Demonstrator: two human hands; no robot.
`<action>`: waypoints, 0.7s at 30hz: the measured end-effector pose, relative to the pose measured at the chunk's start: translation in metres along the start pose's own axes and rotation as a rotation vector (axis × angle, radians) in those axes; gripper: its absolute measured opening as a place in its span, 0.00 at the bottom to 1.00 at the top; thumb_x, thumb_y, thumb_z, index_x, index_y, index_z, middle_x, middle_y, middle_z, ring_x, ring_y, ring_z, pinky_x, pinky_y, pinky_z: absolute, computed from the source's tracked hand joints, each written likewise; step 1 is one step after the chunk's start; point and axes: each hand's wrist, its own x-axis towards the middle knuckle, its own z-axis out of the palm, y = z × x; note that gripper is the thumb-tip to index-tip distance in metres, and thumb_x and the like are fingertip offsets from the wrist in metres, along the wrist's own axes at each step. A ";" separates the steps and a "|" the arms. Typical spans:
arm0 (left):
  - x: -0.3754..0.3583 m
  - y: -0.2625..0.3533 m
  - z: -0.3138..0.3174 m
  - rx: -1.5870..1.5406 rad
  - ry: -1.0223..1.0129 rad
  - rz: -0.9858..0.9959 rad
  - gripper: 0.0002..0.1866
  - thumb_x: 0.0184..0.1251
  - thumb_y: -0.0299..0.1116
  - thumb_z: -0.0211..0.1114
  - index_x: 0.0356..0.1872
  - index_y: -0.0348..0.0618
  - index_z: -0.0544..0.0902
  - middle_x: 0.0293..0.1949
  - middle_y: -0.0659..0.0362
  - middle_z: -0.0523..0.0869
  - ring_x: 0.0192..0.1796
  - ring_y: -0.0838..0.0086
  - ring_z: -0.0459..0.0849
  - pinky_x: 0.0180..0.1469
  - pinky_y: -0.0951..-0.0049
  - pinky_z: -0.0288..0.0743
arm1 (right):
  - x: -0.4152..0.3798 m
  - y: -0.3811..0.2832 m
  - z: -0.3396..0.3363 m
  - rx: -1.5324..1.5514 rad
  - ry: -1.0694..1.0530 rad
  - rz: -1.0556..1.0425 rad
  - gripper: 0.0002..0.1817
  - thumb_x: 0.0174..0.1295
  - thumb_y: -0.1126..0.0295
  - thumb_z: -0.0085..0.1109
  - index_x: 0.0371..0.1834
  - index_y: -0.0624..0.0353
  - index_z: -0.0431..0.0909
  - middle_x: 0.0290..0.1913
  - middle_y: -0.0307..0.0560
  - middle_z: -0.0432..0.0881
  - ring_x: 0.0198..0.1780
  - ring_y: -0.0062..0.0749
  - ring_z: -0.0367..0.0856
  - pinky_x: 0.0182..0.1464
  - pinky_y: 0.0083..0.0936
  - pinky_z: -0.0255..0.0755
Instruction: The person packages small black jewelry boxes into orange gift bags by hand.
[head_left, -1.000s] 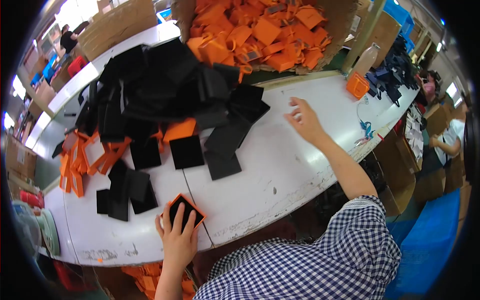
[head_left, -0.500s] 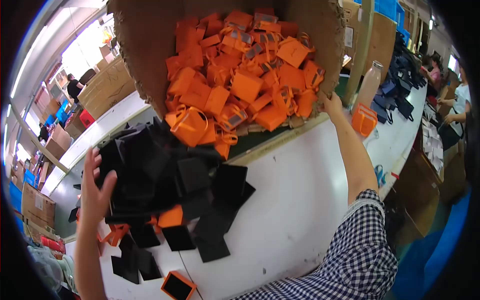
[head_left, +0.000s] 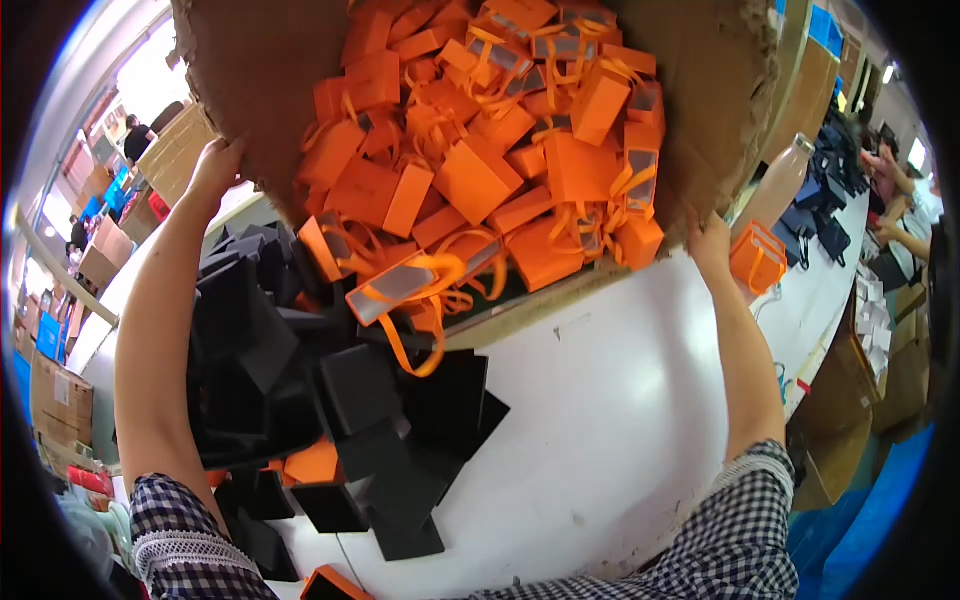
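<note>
No readable writing anywhere.

The orange bags [head_left: 470, 180], the cardboard box [head_left: 270, 90] they sit in and the black boxes [head_left: 300, 370] show no legible label, brand or number.

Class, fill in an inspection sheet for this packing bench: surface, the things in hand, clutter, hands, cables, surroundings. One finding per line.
Surface: white table, scuffed, bare at the right.
Things in hand: large cardboard box tipped toward the table, full of orange gift bags; some spill over its lower edge.
Clutter: heap of black box pieces; an orange bag and a bottle at the right.
Hands: left hand grips the box's left edge; right hand grips its right edge.
Cables: nothing seen.
Surroundings: other people at the table's far right end, cartons at the left.
</note>
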 end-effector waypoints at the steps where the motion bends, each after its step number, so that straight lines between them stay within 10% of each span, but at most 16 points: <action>1: 0.005 -0.006 0.002 0.057 0.019 0.030 0.25 0.75 0.50 0.65 0.53 0.33 0.83 0.44 0.55 0.89 0.42 0.73 0.86 0.47 0.69 0.81 | 0.013 0.026 0.019 -0.107 0.072 -0.097 0.09 0.71 0.72 0.55 0.46 0.67 0.82 0.26 0.51 0.83 0.30 0.42 0.84 0.33 0.35 0.76; 5: -0.039 0.028 0.025 0.269 -0.102 0.390 0.17 0.76 0.36 0.61 0.39 0.28 0.86 0.30 0.54 0.91 0.34 0.71 0.89 0.40 0.69 0.81 | 0.017 0.040 0.067 0.447 0.122 -0.414 0.10 0.65 0.74 0.57 0.46 0.64 0.82 0.30 0.48 0.85 0.31 0.30 0.81 0.33 0.29 0.75; 8: -0.037 -0.002 0.006 0.171 0.094 0.468 0.16 0.78 0.39 0.61 0.34 0.36 0.86 0.24 0.63 0.85 0.28 0.81 0.79 0.33 0.75 0.71 | 0.016 0.066 0.004 0.147 0.096 0.102 0.16 0.70 0.59 0.64 0.41 0.64 0.80 0.28 0.47 0.86 0.23 0.36 0.82 0.26 0.33 0.75; 10: -0.034 -0.016 -0.009 0.286 0.112 0.359 0.16 0.73 0.35 0.61 0.33 0.28 0.85 0.29 0.51 0.90 0.33 0.69 0.89 0.38 0.65 0.80 | 0.007 0.062 0.013 0.099 0.163 0.082 0.21 0.73 0.55 0.62 0.37 0.67 0.78 0.23 0.50 0.83 0.18 0.36 0.80 0.23 0.32 0.73; 12: -0.060 0.012 0.017 0.465 0.053 0.518 0.17 0.71 0.36 0.63 0.33 0.28 0.86 0.28 0.48 0.90 0.32 0.67 0.89 0.39 0.65 0.80 | 0.028 0.094 0.039 -0.262 0.423 -0.541 0.23 0.75 0.53 0.60 0.37 0.67 0.78 0.21 0.51 0.80 0.17 0.34 0.79 0.20 0.31 0.71; 13: -0.071 0.022 0.027 0.352 -0.014 0.500 0.18 0.70 0.37 0.64 0.34 0.26 0.86 0.27 0.47 0.89 0.30 0.64 0.89 0.38 0.65 0.80 | -0.013 0.018 0.025 0.095 0.078 -0.134 0.23 0.75 0.52 0.60 0.39 0.66 0.79 0.24 0.52 0.81 0.24 0.31 0.84 0.25 0.31 0.73; 16: -0.039 -0.013 -0.005 0.414 0.204 0.470 0.19 0.71 0.38 0.63 0.33 0.26 0.86 0.25 0.49 0.89 0.29 0.63 0.89 0.37 0.64 0.80 | 0.015 0.056 0.042 0.250 0.245 -0.356 0.22 0.76 0.52 0.58 0.41 0.65 0.81 0.26 0.49 0.82 0.31 0.29 0.86 0.30 0.27 0.74; 17: -0.019 -0.027 -0.024 0.442 0.142 0.353 0.21 0.74 0.42 0.63 0.37 0.28 0.87 0.29 0.49 0.90 0.32 0.64 0.89 0.37 0.64 0.81 | -0.018 0.005 0.016 0.212 0.023 -0.014 0.21 0.77 0.52 0.57 0.45 0.63 0.81 0.32 0.46 0.85 0.35 0.26 0.86 0.36 0.24 0.77; 21: -0.032 0.004 -0.031 0.521 -0.177 0.231 0.29 0.76 0.54 0.63 0.52 0.29 0.84 0.43 0.46 0.90 0.43 0.64 0.88 0.51 0.64 0.81 | -0.052 0.015 -0.019 0.631 0.031 0.062 0.21 0.77 0.48 0.55 0.50 0.57 0.78 0.42 0.41 0.86 0.43 0.26 0.84 0.45 0.26 0.79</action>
